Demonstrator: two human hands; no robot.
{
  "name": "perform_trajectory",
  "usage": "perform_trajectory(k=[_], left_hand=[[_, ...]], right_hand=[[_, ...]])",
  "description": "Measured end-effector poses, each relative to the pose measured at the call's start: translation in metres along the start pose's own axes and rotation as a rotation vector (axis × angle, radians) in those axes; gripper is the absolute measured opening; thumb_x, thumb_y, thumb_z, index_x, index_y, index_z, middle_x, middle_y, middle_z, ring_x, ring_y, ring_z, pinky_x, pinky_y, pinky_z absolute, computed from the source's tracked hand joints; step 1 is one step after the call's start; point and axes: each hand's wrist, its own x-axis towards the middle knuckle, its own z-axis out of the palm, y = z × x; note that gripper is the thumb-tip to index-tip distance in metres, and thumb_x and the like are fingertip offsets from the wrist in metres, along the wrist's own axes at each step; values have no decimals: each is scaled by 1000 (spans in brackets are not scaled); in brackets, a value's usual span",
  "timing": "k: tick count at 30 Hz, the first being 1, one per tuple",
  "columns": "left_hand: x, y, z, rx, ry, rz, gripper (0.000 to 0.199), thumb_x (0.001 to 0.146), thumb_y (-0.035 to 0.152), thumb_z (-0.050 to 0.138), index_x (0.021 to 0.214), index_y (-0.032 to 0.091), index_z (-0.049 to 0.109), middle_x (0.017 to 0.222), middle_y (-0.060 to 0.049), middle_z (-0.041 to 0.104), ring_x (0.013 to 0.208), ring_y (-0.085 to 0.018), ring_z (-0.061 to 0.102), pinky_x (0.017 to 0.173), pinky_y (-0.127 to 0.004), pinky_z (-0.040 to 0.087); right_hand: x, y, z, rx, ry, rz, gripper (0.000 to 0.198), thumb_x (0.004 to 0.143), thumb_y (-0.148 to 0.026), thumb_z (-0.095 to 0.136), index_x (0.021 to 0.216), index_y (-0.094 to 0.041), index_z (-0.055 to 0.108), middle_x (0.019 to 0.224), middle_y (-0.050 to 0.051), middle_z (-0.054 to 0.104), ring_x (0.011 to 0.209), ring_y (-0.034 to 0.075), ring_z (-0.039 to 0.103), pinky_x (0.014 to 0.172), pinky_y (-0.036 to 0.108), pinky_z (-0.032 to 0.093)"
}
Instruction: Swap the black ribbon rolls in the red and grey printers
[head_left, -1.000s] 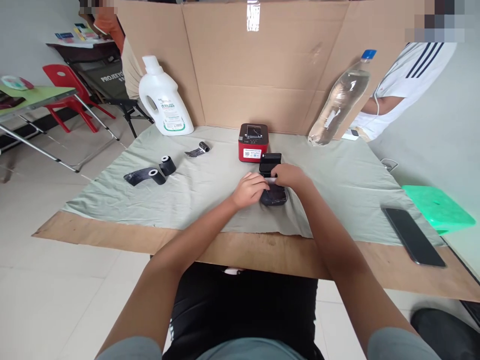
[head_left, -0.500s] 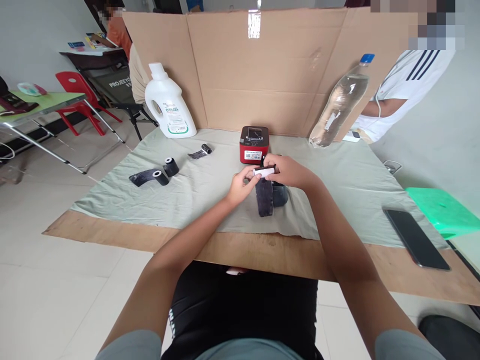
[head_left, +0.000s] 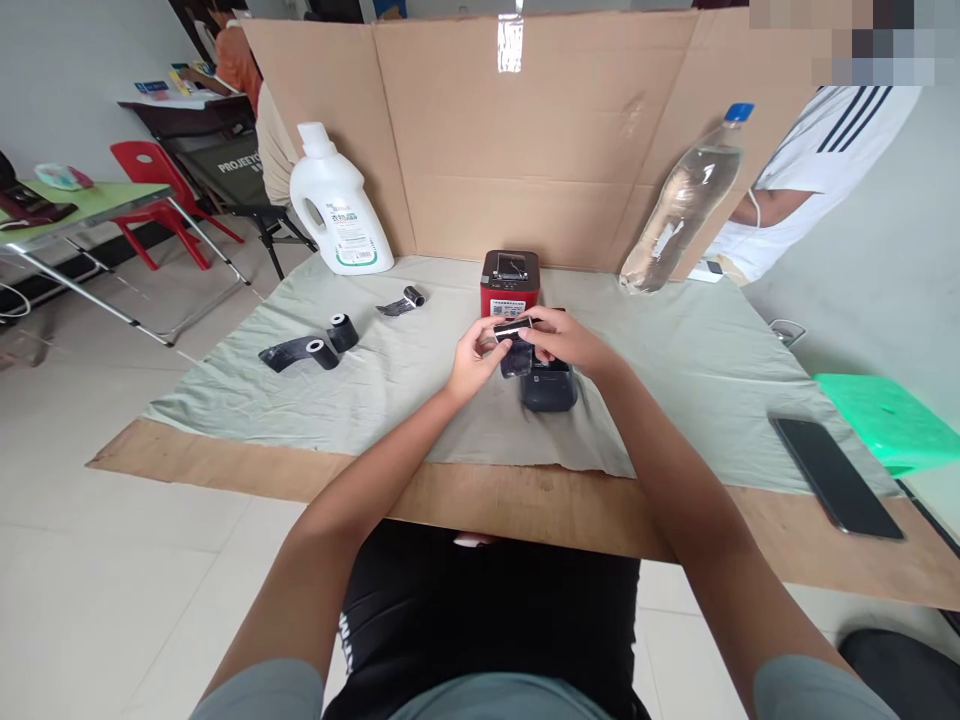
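Note:
Between both hands is a roll of black ribbon [head_left: 512,330], with a short length of dark film hanging below it. My left hand [head_left: 475,358] grips the roll's left end, thumb in front. At the right end, the fingers of my right hand [head_left: 561,336] are closed round it. Just under the hands stands a dark grey device [head_left: 548,388], its upper part covered by my right hand. Behind them is a red and black label printer [head_left: 510,282]. Ribbon rolls [head_left: 342,332] with unwound film lie on the cloth to the left, and a smaller ribbon roll [head_left: 413,296] lies nearer the middle.
A white detergent bottle [head_left: 341,205] and a clear water bottle [head_left: 686,205] stand before the cardboard screen [head_left: 540,130]. A phone [head_left: 836,475] lies at the right edge of the cloth-covered table [head_left: 420,400]. A green stool [head_left: 889,420] and a person in white are on the right.
The roll has turned from its white side to black, and the hanging film is much shorter. Both hands have shifted slightly left and up, uncovering more of the grey device.

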Motion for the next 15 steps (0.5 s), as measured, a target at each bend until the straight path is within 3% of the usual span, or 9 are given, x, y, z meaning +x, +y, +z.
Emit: perform_trajectory(k=[2,5,8,11,15], left_hand=[[2,-1,-1,-20,0,-1,59,80,54,85,124,21,64,121,-9,73,112,-22,70,94,-32,57],[3,-2,-2,-42,-21,-58,55,84,60,79,119,19,66,116,-9,75,106,-22,72,94,-34,57],[3,-4,-2,-73,-32,-67,54,84,60,78,117,18,67,113,-9,75,105,-21,72,94,-34,57],[2,-6,0,-76,-37,-42,57,80,57,83,119,20,63,121,-9,72,108,-21,71,94,-33,57],[0,-15,3,-105,-52,-105,67,76,57,85,126,24,55,127,-9,66,98,-19,71,82,-31,59]], right_hand=[[1,0,3,24,24,-17,26,90,-37,67,111,-22,65,61,-6,54,50,11,47,54,27,37],[1,1,6,44,26,-96,31,86,-32,70,115,-23,64,68,-6,57,51,9,46,55,26,38],[3,2,9,47,46,-72,32,86,-33,70,116,-24,65,65,-7,54,52,10,47,55,26,39],[4,3,13,48,134,-29,27,88,-37,66,111,-22,66,61,-7,52,49,10,47,53,26,38],[6,5,18,-40,283,-102,25,83,-32,68,105,-21,67,70,-3,61,56,13,53,58,28,44]])
